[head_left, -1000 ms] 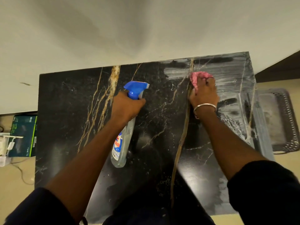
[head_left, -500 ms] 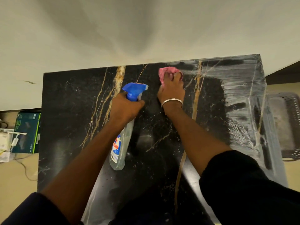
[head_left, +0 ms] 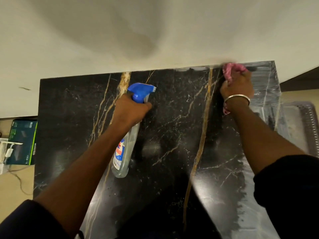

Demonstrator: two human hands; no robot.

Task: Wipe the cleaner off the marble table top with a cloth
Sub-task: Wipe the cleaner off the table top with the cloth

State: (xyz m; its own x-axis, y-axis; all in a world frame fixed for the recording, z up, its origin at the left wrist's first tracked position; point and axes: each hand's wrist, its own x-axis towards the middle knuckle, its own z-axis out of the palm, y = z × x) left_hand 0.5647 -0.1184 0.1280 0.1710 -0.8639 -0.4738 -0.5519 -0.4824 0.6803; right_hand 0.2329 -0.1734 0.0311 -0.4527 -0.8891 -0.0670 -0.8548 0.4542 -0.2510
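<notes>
Cloth [head_left: 230, 71], crumpled pink fabric, upper right of frame on far edge of black gold-veined marble table top [head_left: 172, 118]; right hand [head_left: 237, 90], fingers curled round it, swept back rightward from centre. Left hand [head_left: 128, 111] grips clear blue-capped spray bottle [head_left: 126, 149]. Whitish cleaner film [head_left: 265, 94] remains at right: wiping likely unfinished.

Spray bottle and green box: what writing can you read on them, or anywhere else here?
"olin": red letters on the spray bottle label, the word's start out of sight.
Label's small print: too blurred to read.
Green box: print too small to read.
</notes>
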